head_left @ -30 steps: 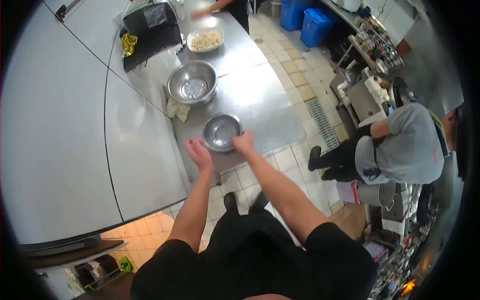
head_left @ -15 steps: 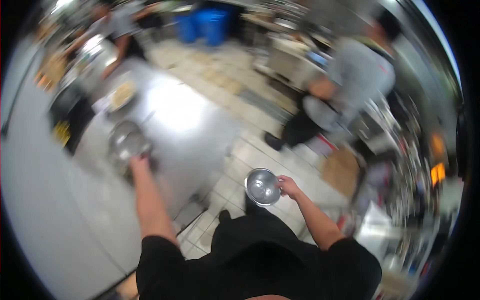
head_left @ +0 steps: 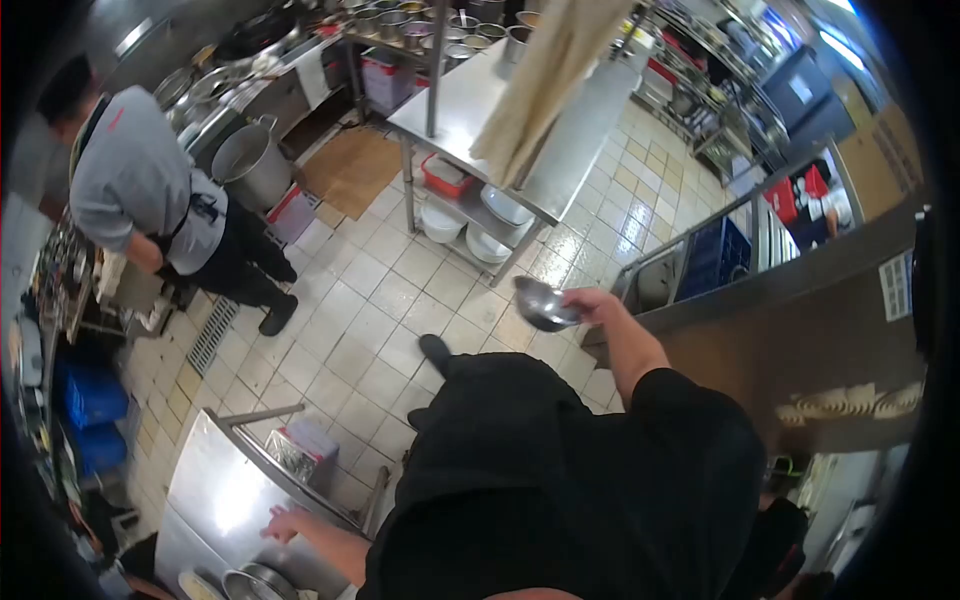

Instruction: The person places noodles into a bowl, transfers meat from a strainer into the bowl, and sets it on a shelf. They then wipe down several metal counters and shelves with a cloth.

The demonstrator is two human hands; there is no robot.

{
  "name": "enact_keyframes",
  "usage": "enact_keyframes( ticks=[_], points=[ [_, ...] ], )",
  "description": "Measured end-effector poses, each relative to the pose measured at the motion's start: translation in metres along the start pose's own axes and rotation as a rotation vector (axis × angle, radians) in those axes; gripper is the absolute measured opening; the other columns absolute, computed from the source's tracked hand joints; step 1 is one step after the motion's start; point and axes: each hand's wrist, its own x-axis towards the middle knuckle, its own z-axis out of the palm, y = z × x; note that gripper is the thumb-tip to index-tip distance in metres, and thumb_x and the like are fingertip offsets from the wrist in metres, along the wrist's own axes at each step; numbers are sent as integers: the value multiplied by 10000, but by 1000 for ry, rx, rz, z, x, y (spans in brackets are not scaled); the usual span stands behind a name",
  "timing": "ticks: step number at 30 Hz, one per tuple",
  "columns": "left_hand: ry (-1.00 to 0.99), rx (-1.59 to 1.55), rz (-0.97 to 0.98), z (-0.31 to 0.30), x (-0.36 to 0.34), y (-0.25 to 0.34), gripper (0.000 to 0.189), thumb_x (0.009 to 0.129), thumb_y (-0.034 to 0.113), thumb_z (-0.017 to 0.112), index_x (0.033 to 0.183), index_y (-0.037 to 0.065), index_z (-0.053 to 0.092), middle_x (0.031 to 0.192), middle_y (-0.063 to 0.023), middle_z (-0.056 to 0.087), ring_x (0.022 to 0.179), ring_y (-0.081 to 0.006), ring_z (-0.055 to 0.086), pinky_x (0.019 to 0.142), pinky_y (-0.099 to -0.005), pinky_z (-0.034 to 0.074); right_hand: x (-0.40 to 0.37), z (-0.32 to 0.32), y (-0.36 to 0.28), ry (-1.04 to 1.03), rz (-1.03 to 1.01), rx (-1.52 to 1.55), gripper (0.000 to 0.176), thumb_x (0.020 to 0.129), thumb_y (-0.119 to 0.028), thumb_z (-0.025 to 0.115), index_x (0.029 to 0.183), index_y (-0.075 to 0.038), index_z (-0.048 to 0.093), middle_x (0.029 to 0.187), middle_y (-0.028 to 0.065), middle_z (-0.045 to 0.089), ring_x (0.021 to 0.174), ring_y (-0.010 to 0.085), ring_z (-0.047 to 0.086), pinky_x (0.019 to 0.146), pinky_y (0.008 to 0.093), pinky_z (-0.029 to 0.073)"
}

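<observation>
My right hand [head_left: 592, 303] grips a shiny metal bowl [head_left: 546, 308] by its rim, out in front of me above the tiled floor. The bowl is tilted, and its inside is mostly turned from view. My left hand [head_left: 286, 523] is over the steel table [head_left: 232, 490] at lower left, fingers apart and holding nothing. Just below that hand, metal bowls [head_left: 258, 583] sit at the bottom edge of the view, partly cut off. Beside them is a dish with pale food [head_left: 200, 585].
A co-worker [head_left: 150, 190] in a grey shirt stands at left near a large pot [head_left: 245, 160]. Ahead is a steel shelf table [head_left: 465, 115] with a hanging cloth [head_left: 545, 90]. A brown mat [head_left: 350, 170] lies on the floor. A counter ledge [head_left: 740, 270] borders my right.
My view and body have swung to the right. My left hand has let go of the bowl on the table. My right hand still carries its bowl, now more tilted.
</observation>
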Motion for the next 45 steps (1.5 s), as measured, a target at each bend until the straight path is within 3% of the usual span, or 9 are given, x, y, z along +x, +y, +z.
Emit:
enact_keyframes(
  ticks=[1,4,5,8,12,17,25,37,45],
  points=[
    [-96,28,71,6,-8,-28,471,809,370,480,927,-85,448,772,-255,563,764,-386,595,699,-449,524,-13,-37,4,43,-16,49,99,684,-121,598,763,-112,539,608,2,500,438,106,433,369,230,325],
    [-804,186,119,-8,-110,-61,401,890,268,346,1125,-53,402,905,-169,515,775,-316,569,645,-358,492,-20,-147,15,282,-57,312,105,712,-137,581,685,-108,484,557,-4,448,375,95,347,335,216,292],
    [-889,364,163,-13,-155,-64,356,890,286,351,1059,-18,425,856,-135,488,688,-242,541,553,-302,446,-25,-170,10,342,-100,399,130,722,-144,575,661,-111,465,542,-5,429,359,93,318,331,206,284],
    [-1258,220,-101,-35,-237,-115,245,883,256,403,784,32,399,593,-53,442,489,-132,424,427,-231,342,-33,-232,-21,353,-204,653,96,707,-88,545,671,-79,457,570,13,404,416,110,371,348,195,294],
    [-1442,421,-144,-90,-369,-183,178,854,183,442,754,37,417,584,-53,457,457,-124,436,392,-228,347,-19,-309,-78,490,-448,730,83,719,-69,512,688,-51,437,609,57,449,429,135,407,356,216,346],
    [-1662,723,-186,-168,-489,-279,164,842,182,472,771,37,447,590,-53,483,467,-127,476,418,-234,397,-4,-396,-159,421,-605,592,142,738,-88,556,873,-63,520,845,60,515,701,197,527,595,285,452],
    [-2239,1006,-105,-217,-712,-289,160,843,175,504,842,15,508,658,-67,552,561,-133,547,528,-241,460,54,-430,-335,163,-605,716,165,731,-70,562,878,-58,489,884,80,505,726,231,525,555,293,471],
    [-2333,794,47,-111,-1004,-382,136,845,149,499,805,20,509,636,-46,552,551,-102,527,525,-228,450,181,-461,-603,1,-559,872,161,753,-78,528,885,-35,445,831,91,495,716,238,557,564,285,529],
    [-2081,873,141,-102,-1089,-431,148,834,164,523,844,17,516,670,-58,563,577,-104,539,514,-219,439,240,-546,-859,-41,-749,860,195,746,-57,511,927,-15,455,929,113,461,704,257,527,449,310,526]
  ],
)
